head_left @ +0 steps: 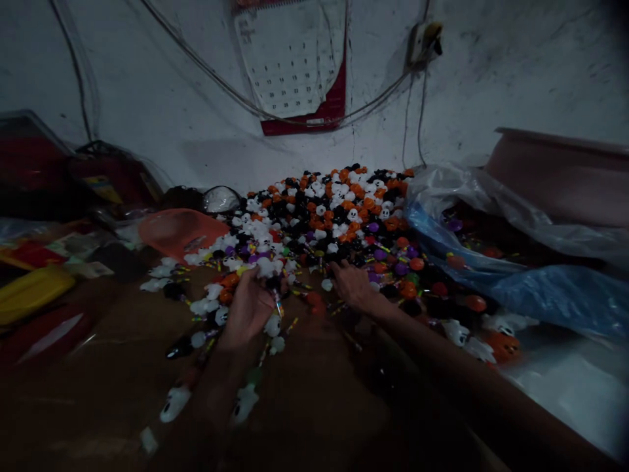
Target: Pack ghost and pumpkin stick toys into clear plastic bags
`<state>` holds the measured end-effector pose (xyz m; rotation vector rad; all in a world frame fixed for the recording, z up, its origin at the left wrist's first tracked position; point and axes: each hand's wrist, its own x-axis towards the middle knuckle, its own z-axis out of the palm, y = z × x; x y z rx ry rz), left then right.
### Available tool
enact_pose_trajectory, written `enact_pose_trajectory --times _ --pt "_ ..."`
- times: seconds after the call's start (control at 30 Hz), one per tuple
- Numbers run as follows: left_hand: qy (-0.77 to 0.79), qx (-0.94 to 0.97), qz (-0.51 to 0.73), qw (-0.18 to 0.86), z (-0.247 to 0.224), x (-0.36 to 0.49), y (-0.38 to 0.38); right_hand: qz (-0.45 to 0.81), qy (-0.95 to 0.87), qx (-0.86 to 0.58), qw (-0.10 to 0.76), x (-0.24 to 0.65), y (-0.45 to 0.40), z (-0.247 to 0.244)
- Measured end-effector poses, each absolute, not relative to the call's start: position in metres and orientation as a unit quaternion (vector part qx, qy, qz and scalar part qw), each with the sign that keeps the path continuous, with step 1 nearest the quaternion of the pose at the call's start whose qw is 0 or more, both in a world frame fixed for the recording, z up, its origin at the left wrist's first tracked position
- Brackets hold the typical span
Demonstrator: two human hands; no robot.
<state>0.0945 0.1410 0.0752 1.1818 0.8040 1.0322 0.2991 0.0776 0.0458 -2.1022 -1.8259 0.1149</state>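
A large heap of small plastic Halloween figures [354, 196] lies against the wall: white ghosts, orange pumpkins and black pieces, several on short stems with bright wrappers. My left hand [248, 305] is palm up at the heap's front edge, its fingers curled around a white ghost-topped piece [268, 267] with a colourful stem. To its right, my right hand [351, 285] reaches palm down into the front of the heap. Its fingertips are bent among dark pieces, and what they grip is hidden. Loose ghost-topped pieces [175, 403] lie near my left forearm.
An orange plastic basin [181, 233] sits left of the heap. On the right are a clear blue-tinted plastic bag [540, 295] and a pinkish tub [565, 177]. A yellow object [34, 295] lies far left. A calendar [295, 59] and cables hang on the wall.
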Motion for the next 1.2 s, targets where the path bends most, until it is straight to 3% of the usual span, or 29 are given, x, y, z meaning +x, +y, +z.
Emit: enact_pose_trajectory --times 0.3,0.53,0.63,0.87,1.07,1.2 --pt "0.380 0.497 0.415 0.661 0.054 0.085 0.119 0.141 -0.637 -0.702 0.287 0.332 0.059 0.062" --pt "0.345 0.568 0.312 0.679 0.075 0.114 0.080 0.433 -0.566 -0.597 0.367 0.340 0.005 0.074" --pt "0.329 0.568 0.246 0.714 0.069 0.130 0.052 0.494 -0.498 -0.580 0.414 0.329 -0.005 0.069" --pt "0.378 0.486 0.264 0.742 0.043 0.140 0.034 0.414 -0.495 -0.584 0.492 0.323 -0.033 0.059" --pt "0.471 0.466 0.315 0.680 0.034 0.118 0.039 0.240 -0.575 -0.658 0.423 0.326 -0.104 0.055" --pt "0.588 0.550 0.279 0.524 0.021 0.106 0.038 0.204 -0.546 -0.726 0.366 0.302 -0.149 0.050"
